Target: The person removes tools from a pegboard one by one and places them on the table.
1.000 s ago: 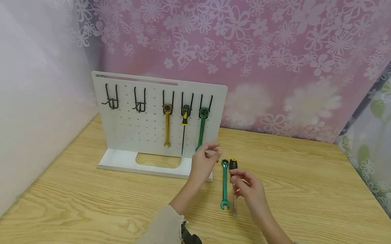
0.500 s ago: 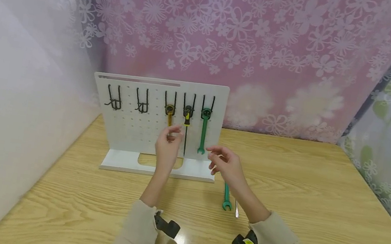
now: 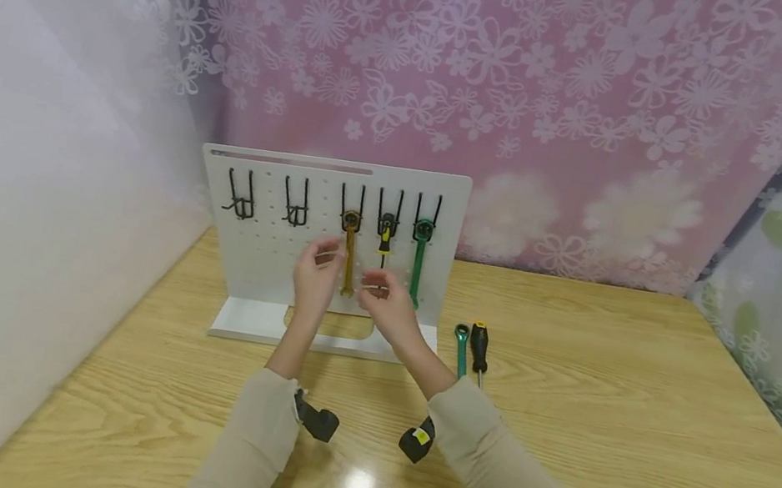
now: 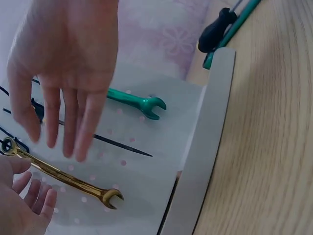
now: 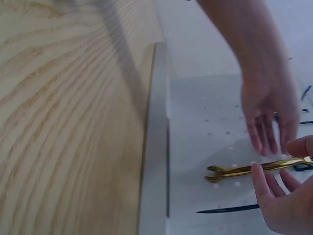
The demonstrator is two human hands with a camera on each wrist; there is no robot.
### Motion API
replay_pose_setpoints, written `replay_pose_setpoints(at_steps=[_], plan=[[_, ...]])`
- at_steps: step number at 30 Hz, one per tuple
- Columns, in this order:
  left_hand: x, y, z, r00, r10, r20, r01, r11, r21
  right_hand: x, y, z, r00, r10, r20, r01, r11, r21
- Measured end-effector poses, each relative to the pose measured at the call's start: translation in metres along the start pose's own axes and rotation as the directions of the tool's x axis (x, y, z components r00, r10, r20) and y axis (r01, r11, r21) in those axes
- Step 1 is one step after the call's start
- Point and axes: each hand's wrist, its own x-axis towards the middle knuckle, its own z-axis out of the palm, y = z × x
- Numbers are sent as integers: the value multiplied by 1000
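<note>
A gold combination wrench (image 3: 349, 259) hangs from the middle hook of a white pegboard (image 3: 259, 262). My left hand (image 3: 316, 279) is just left of it, fingers loosely bent. My right hand (image 3: 390, 309) is to its right, in front of the lower part of a hanging black-and-yellow screwdriver (image 3: 385, 240). In the left wrist view the left hand (image 4: 27, 205) appears beside the gold wrench (image 4: 73, 179), holding nothing. The right wrist view has the right hand (image 5: 291, 208) close by the wrench (image 5: 239, 171); contact is unclear. A green wrench (image 3: 419, 261) hangs farthest right.
Two black hooks (image 3: 241, 196) on the pegboard's left carry no tools. Right of its base, a second green wrench (image 3: 461, 347) and a black screwdriver (image 3: 479, 344) lie side by side on the wooden table (image 3: 591, 375). My right sleeve partly covers them.
Both hands have moved left, away from the tools lying on the table, to either side of the gold wrench. The right hand has let go of the screwdriver on the table.
</note>
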Motion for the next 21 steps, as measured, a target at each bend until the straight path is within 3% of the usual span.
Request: replay_pose_setpoints(at_steps=[7,14,21], plan=[[3,-9,6,998,20,52,-22,999,37,12,18,16,1000,-27,8,28,989,-146],[2,-11,11,1000,24,12,-25,998,65,14,25,24,998,-64,18,66,966,-250],[-1,-6,13,1000,18,-11,-17,998,54,10,32,24,991,-130,32,133,921,-366]])
